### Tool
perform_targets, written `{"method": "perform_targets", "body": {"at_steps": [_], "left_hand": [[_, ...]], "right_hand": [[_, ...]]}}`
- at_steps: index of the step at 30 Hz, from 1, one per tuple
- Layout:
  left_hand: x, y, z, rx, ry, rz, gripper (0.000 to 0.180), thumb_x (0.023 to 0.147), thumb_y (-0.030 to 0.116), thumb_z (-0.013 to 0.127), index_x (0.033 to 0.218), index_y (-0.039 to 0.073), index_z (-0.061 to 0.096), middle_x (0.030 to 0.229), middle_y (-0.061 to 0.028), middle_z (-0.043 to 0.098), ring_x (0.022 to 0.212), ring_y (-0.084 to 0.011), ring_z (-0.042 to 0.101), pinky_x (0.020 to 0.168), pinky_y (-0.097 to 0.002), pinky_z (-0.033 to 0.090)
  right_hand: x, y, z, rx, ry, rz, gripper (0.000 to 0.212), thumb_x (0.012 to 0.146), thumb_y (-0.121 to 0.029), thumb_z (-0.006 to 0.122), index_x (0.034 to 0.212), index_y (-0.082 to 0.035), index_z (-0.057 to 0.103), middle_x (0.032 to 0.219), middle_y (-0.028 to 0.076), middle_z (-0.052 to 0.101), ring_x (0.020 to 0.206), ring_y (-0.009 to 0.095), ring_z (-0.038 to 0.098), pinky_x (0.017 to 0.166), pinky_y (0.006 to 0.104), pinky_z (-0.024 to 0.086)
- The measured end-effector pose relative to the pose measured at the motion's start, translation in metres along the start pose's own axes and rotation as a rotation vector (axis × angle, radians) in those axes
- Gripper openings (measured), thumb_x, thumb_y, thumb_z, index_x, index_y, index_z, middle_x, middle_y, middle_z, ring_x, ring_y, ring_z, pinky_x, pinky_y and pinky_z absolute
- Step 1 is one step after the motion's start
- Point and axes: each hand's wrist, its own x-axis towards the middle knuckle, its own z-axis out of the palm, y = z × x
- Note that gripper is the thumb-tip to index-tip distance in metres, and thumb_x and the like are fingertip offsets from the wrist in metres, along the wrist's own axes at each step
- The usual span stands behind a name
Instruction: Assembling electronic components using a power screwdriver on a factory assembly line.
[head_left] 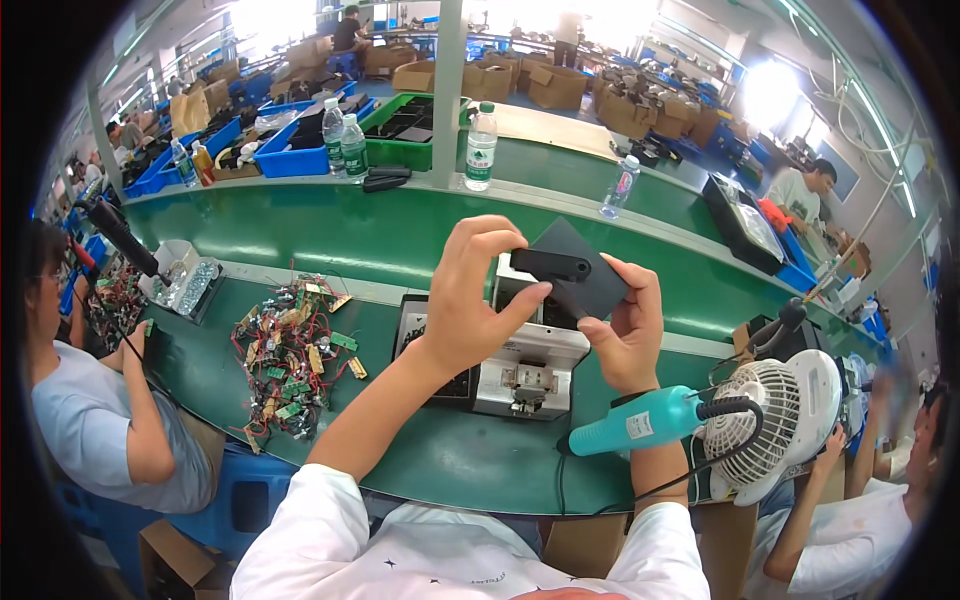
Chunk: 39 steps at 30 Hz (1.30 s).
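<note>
1. Bench (450,470): long green work surface, curved by the lens, running across the view in front of the wearer. A raised green ledge (330,222) runs along its far side.
2. Co-workers: one seated person at left (120,420), pale blue top; another at right (840,540), white top.
3. Green bin (400,155): beyond the ledge, dark flat parts inside.
4. Fan (750,405): white, round grille, right side of bench.
5. Board pile (288,360): loose tangle of small green and tan circuit boards with red wires, left of the wearer's left forearm.
6. Fixture (495,385): white body with a metal clamp at the front, on the bench below the hands, partly hidden by them.
7. Teal tool (638,425): cylindrical body, dark cable, lying across the view in front of the right forearm.
8. Left hand (470,290): partly curled, thumb and fingers gripping the left end of the narrow black piece.
9. Right hand (630,335): partly closed, thumb and fingers pinching the panel's right side.
10. Panel (590,240): dark, flat, raised between both hands above the fixture, tilted.
11. Narrow black piece (550,265): rounded end, across the panel's near face; whether joined, cannot tell.
</note>
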Motion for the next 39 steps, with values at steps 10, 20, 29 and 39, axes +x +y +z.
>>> {"method": "perform_targets", "body": {"at_steps": [10, 20, 29, 39], "left_hand": [[-0.009, 0.005, 0.006, -0.408, 0.204, -0.255, 0.028, 0.073, 0.003, 0.073, 0.085, 0.007, 0.048, 0.088, -0.0048, 0.048, 0.079, -0.0157, 0.048, 0.073, -0.0256, 0.041], [-0.015, 0.013, 0.007, -0.21, 0.223, -0.129, 0.036, 0.066, 0.002, 0.078, 0.082, 0.007, 0.046, 0.082, -0.0042, 0.044, 0.076, -0.0165, 0.046, 0.071, -0.0264, 0.041], [-0.019, 0.025, 0.004, -0.382, 0.175, -0.36, 0.031, 0.071, 0.001, 0.073, 0.081, 0.007, 0.044, 0.082, -0.0033, 0.043, 0.077, -0.0144, 0.045, 0.074, -0.0245, 0.039], [-0.09, 0.034, -0.083, -0.676, -0.035, -0.272, 0.025, 0.076, 0.008, 0.063, 0.089, 0.008, 0.042, 0.094, -0.008, 0.045, 0.085, -0.0187, 0.043, 0.078, -0.0274, 0.036]], "right_hand": [[-0.004, 0.001, 0.009, -0.367, -0.018, -0.1, 0.06, 0.07, -0.01, 0.077, 0.121, 0.0, 0.046, 0.115, 0.016, 0.056, 0.098, 0.024, 0.059, 0.087, 0.0327, 0.047], [-0.007, -0.003, 0.014, -0.407, 0.05, -0.128, 0.058, 0.07, -0.01, 0.077, 0.12, 0.001, 0.048, 0.112, 0.014, 0.057, 0.094, 0.022, 0.059, 0.084, 0.0311, 0.048], [-0.021, -0.009, 0.019, -0.327, 0.025, -0.021, 0.062, 0.07, -0.007, 0.078, 0.123, 0.001, 0.046, 0.117, 0.014, 0.052, 0.105, 0.021, 0.054, 0.093, 0.0318, 0.043], [-0.04, -0.012, -0.039, 0.127, 0.32, 0.034, 0.06, 0.082, -0.036, 0.065, 0.126, -0.002, 0.042, 0.096, 0.013, 0.061, 0.082, 0.022, 0.06, 0.077, 0.0315, 0.051]]}}
